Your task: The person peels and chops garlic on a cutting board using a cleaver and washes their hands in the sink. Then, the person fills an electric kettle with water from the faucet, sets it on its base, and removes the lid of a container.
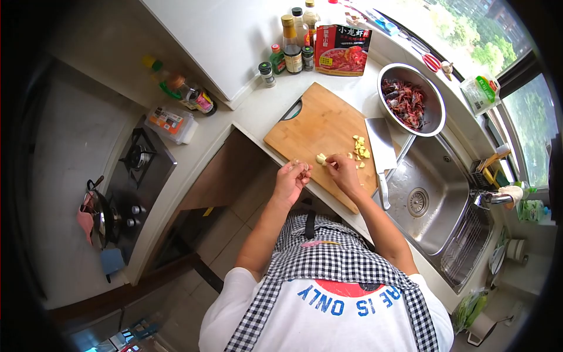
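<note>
My left hand [292, 180] is raised over the front edge of the wooden cutting board [314, 123]. Its fingertips are pinched around something small and pale that I cannot make out. Over the board, my right hand [344, 174] has thumb and fingers closed at a whitish garlic clove [321, 159]. Yellowish chopped pieces [362, 149], which look like ginger, lie in a small heap just beyond the right hand. A cleaver [381, 144] rests along the board's right side, its handle pointing toward me.
A steel bowl of crayfish [404, 102] stands behind the sink [419, 199], at the right. Sauce bottles [291, 47] and a red seasoning packet [342, 51] line the back. The gas stove [138, 158] with a pan [102, 214] is at the left.
</note>
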`<state>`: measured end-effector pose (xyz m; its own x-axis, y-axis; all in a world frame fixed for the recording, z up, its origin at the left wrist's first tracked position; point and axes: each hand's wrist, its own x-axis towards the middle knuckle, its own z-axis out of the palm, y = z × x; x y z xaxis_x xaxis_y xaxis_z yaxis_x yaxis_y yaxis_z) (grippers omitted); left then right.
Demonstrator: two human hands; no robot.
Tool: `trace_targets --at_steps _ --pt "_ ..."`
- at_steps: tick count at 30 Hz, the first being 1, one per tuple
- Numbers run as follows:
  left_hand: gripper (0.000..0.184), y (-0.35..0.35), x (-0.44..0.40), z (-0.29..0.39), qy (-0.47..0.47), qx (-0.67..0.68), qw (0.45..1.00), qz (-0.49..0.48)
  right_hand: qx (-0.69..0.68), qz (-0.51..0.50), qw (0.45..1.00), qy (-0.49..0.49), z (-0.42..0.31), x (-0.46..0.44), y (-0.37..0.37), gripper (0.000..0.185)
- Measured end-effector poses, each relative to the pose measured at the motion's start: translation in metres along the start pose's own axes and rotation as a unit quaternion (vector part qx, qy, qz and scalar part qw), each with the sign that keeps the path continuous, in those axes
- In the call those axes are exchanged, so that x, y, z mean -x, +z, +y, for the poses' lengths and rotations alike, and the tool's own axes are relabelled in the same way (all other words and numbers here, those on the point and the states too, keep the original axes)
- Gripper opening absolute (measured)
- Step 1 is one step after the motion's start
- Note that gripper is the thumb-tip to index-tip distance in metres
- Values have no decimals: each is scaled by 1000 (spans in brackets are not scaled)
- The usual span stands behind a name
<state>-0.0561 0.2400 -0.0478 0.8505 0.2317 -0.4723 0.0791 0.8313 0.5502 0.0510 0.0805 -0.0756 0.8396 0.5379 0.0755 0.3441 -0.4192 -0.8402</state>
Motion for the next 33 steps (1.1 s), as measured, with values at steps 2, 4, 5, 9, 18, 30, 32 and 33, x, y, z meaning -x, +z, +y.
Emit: trace_targets --at_steps 2,4,5,9,18,30,32,33 --pt "5 -2 0 2 2 -7 1000 -2 -19 21 999 27 -3 1 -2 14" --pt "5 -2 1 5 3 -19 1000 1 -75 69 992 73 -17 3 -12 14" --pt "5 -2 1 7 4 -26 1000 2 -106 25 985 135 -10 3 -18 25" --pt "3 11 0 8 -9 -60 998 -19 -636 -22 722 272 -28 8 -43 57" --pt "9 49 -20 13 2 -279 952 -128 -719 43 670 179 -59 23 -48 66" --pt "10 52 -21 -16 -72 -264 950 -148 -429 155 877 152 -19 46 -38 54" --pt "9 40 -7 -17 -66 -260 955 -123 -344 171 914 130 -8 40 -24 52" --pt "9 34 0 -18 -59 -255 959 -111 -280 163 938 123 -6 39 -21 51"
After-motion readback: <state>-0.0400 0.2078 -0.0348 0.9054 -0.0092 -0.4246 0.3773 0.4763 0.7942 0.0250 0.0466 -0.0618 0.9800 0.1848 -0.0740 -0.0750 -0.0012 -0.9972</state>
